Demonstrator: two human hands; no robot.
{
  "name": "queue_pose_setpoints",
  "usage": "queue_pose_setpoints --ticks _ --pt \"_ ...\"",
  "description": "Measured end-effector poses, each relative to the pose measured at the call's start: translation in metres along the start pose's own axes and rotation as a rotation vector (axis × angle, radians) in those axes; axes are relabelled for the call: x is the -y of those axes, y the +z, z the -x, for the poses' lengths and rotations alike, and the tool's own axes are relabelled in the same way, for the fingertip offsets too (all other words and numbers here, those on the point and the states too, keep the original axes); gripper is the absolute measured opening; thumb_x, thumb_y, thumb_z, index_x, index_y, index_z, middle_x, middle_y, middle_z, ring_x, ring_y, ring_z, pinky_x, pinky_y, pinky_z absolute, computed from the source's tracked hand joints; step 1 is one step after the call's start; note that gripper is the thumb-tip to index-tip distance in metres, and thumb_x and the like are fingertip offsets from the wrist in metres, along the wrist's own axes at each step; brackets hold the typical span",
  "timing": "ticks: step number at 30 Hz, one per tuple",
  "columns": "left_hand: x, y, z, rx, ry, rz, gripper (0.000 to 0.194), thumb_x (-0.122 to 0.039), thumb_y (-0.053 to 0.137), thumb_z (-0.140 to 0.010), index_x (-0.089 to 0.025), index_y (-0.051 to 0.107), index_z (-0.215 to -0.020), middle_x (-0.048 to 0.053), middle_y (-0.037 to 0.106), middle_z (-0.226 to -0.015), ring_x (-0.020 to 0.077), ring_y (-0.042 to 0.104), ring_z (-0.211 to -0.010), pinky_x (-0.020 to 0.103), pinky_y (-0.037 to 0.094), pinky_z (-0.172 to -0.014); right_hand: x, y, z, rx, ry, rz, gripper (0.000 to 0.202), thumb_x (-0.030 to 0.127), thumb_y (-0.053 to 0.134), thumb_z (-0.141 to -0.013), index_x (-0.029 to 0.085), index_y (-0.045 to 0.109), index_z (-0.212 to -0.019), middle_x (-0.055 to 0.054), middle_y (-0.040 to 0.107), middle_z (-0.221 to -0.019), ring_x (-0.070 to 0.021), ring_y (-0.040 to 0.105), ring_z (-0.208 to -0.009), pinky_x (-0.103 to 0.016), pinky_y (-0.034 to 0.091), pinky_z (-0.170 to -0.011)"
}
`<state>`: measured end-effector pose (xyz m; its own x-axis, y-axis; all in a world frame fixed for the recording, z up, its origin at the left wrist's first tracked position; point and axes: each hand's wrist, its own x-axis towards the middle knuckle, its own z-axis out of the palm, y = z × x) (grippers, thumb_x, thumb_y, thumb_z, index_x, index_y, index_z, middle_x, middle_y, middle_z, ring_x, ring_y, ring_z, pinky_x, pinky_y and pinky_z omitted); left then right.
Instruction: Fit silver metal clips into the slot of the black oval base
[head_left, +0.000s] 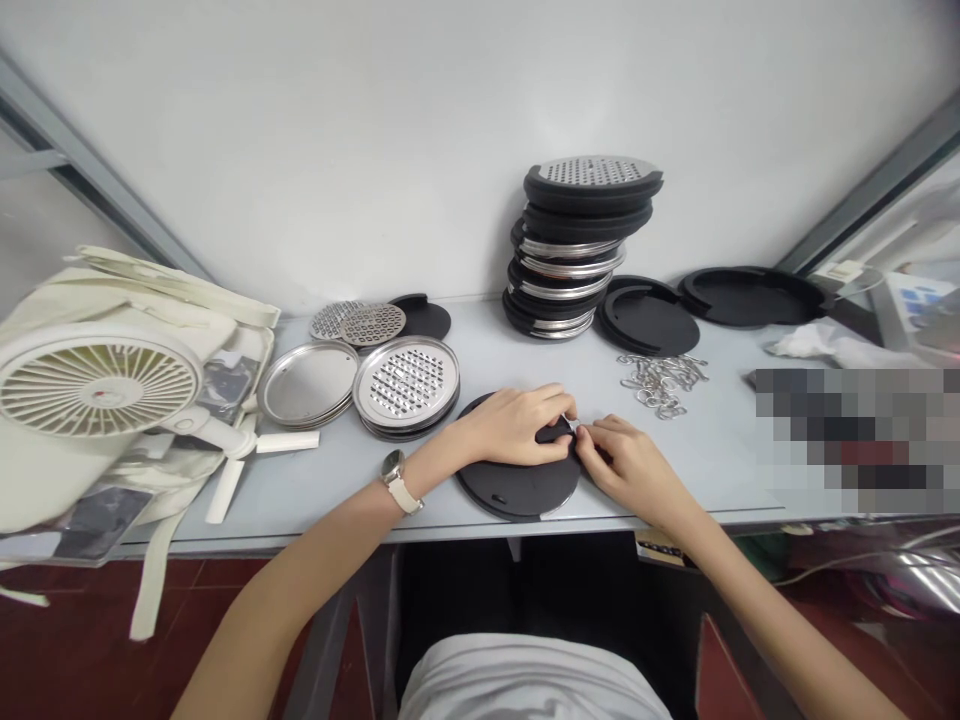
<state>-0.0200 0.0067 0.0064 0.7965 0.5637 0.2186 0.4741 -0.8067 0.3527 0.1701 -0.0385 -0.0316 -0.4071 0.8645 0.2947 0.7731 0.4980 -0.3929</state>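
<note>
A black round plate (517, 490) lies on the table in front of me. My left hand (517, 425) rests across its upper part, fingers curled at its right edge. At that edge, a small shiny metal piece (571, 424) shows between my two hands; its exact shape is too small to tell. My right hand (622, 460) pinches at this piece with thumb and fingertips. Just left of the plate, a round metal grater disc (406, 383) tops a short stack. A pile of metal wire rings (664, 380) lies beyond my right hand.
At the back, a tall leaning stack of black holders and grater discs (577, 250) stands by the wall. More black round holders (651, 318) lie right of it. Plain metal discs (309, 385) sit left. A white fan (101, 385) lies on a cream bag (172, 300).
</note>
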Motion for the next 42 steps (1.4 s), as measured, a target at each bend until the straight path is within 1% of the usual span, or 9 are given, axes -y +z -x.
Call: queue_pose_setpoints --ticks 3,7,9,11,16,21,27,35,42 --pt "-0.0003 -0.0004 0.0003 0.003 0.009 -0.008 0.019 -0.029 0.051 -0.085 -0.019 0.051 -0.101 0.002 0.059 -0.102 0.0133 0.056 -0.073 0.025 0.040 -0.061 0.0006 0.0000 -0.0001 0.001 0.004 0.000 0.041 0.031 0.033 -0.097 0.022 0.044 -0.059 -0.003 0.049 -0.054 -0.0200 0.049 -0.059 -0.032 0.038 -0.061" --pt "-0.0003 -0.0004 0.0004 -0.006 0.017 0.021 0.031 -0.027 0.051 -0.084 -0.019 0.046 -0.113 0.002 0.059 -0.101 0.0141 0.057 -0.077 0.025 0.041 -0.062 0.0020 -0.0013 -0.0014 0.000 0.004 -0.007 0.041 0.031 0.030 -0.098 0.021 0.048 -0.062 -0.004 0.052 -0.056 -0.0202 0.050 -0.059 -0.032 0.039 -0.062" --pt "-0.0001 -0.0001 0.0003 0.000 0.014 0.028 0.034 -0.027 0.051 -0.084 -0.019 0.044 -0.116 0.002 0.059 -0.100 0.0144 0.058 -0.078 0.026 0.041 -0.064 0.0024 -0.0025 -0.0022 0.003 0.005 -0.015 0.042 0.031 0.029 -0.099 0.021 0.050 -0.064 -0.004 0.054 -0.057 -0.0202 0.051 -0.059 -0.032 0.040 -0.062" --pt "0.0002 0.0001 0.0001 0.003 0.016 0.027 0.031 -0.027 0.051 -0.084 -0.019 0.045 -0.114 0.002 0.059 -0.100 0.0142 0.058 -0.078 0.026 0.042 -0.064 0.0025 -0.0037 -0.0027 0.012 0.009 -0.031 0.043 0.032 0.028 -0.099 0.021 0.051 -0.064 -0.005 0.056 -0.058 -0.0203 0.053 -0.060 -0.032 0.040 -0.063" --pt "-0.0001 0.0003 -0.0004 -0.001 0.014 -0.018 0.018 -0.028 0.051 -0.084 -0.019 0.049 -0.101 0.002 0.058 -0.100 0.0141 0.056 -0.075 0.026 0.039 -0.058 0.0017 -0.0059 -0.0031 0.043 0.027 -0.065 0.046 0.034 0.027 -0.099 0.021 0.049 -0.060 -0.005 0.056 -0.058 -0.0206 0.055 -0.062 -0.032 0.041 -0.064" --pt "-0.0003 0.0008 -0.0004 0.002 -0.002 -0.026 0.017 -0.028 0.052 -0.084 -0.019 0.050 -0.098 0.001 0.058 -0.097 0.0129 0.054 -0.071 0.026 0.038 -0.058 0.0006 -0.0047 -0.0029 0.042 0.026 -0.073 0.048 0.036 0.027 -0.099 0.022 0.049 -0.059 -0.005 0.056 -0.057 -0.0203 0.054 -0.061 -0.032 0.042 -0.064" --pt "0.0002 0.0009 -0.0001 -0.036 0.000 -0.057 0.014 -0.031 0.052 -0.083 -0.019 0.052 -0.090 0.000 0.057 -0.093 0.0118 0.051 -0.066 0.026 0.035 -0.055 -0.0005 -0.0027 -0.0019 0.036 0.024 -0.046 0.047 0.035 0.027 -0.099 0.021 0.049 -0.060 -0.005 0.054 -0.056 -0.0208 0.053 -0.061 -0.033 0.040 -0.064" --pt "0.0030 0.0002 -0.0016 -0.005 -0.019 0.048 0.014 -0.032 0.054 -0.082 -0.019 0.053 -0.089 -0.001 0.056 -0.089 0.0108 0.051 -0.067 0.024 0.037 -0.059 -0.0003 -0.0018 -0.0015 0.012 -0.001 -0.019 0.048 0.035 0.028 -0.099 0.022 0.048 -0.058 -0.004 0.053 -0.054 -0.0205 0.051 -0.059 -0.032 0.040 -0.061" --pt "0.0088 0.0013 -0.0021 0.019 -0.023 0.164 0.016 -0.032 0.058 -0.080 -0.019 0.054 -0.089 -0.001 0.054 -0.086 0.0105 0.052 -0.071 0.022 0.037 -0.061 -0.0004 -0.0003 -0.0016 0.023 0.000 -0.018 0.046 0.034 0.028 -0.099 0.022 0.048 -0.059 -0.004 0.051 -0.055 -0.0206 0.051 -0.060 -0.032 0.039 -0.062"
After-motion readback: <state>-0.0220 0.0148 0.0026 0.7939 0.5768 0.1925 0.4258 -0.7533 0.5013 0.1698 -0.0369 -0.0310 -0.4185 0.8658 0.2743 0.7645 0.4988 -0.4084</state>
